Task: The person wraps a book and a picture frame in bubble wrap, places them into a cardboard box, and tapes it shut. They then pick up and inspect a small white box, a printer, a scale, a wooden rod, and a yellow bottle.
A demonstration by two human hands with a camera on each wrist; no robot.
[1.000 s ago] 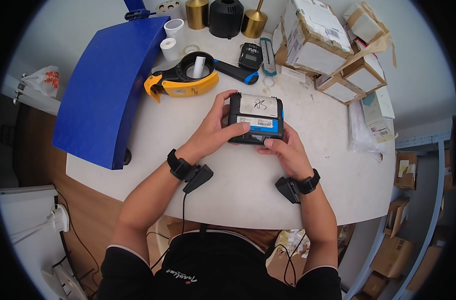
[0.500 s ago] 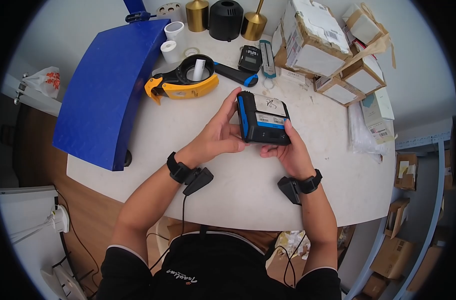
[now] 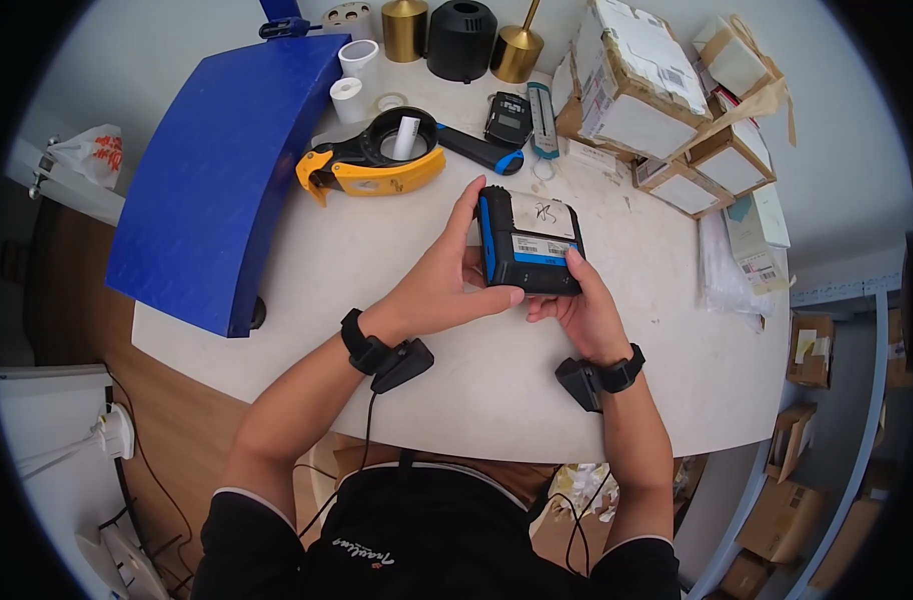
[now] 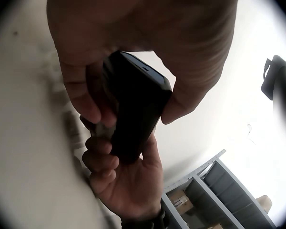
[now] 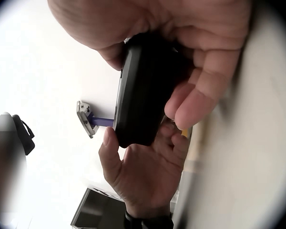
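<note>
A black portable label printer (image 3: pixel 529 275) with blue trim is held over the table in the head view, its left side turned partly up. White labels, one with a handwritten mark, cover its top. My left hand (image 3: pixel 431 283) grips its left side, fingers behind and thumb along the near edge. From the right, my right hand (image 3: pixel 593 312) holds it, thumb on the top face and fingers curled underneath. The left wrist view shows the printer's dark body (image 4: pixel 140 105) between left thumb and fingers. In the right wrist view, right fingers (image 5: pixel 195 102) curl over its underside.
Beyond the printer lie a yellow and black tape dispenser (image 3: pixel 391 180), a blue-black handled tool (image 3: pixel 481 150) and a black device with a small screen (image 3: pixel 507 118). A blue curved panel (image 3: pixel 226 170) stands left. Worn cartons (image 3: pixel 646 105) are stacked at the back right of the white table (image 3: pixel 676 390).
The printer has turned and tilted so that its blue left side shows, and moved slightly right. My left thumb has slid off its top face to the near edge; my right thumb has moved up onto the top.
</note>
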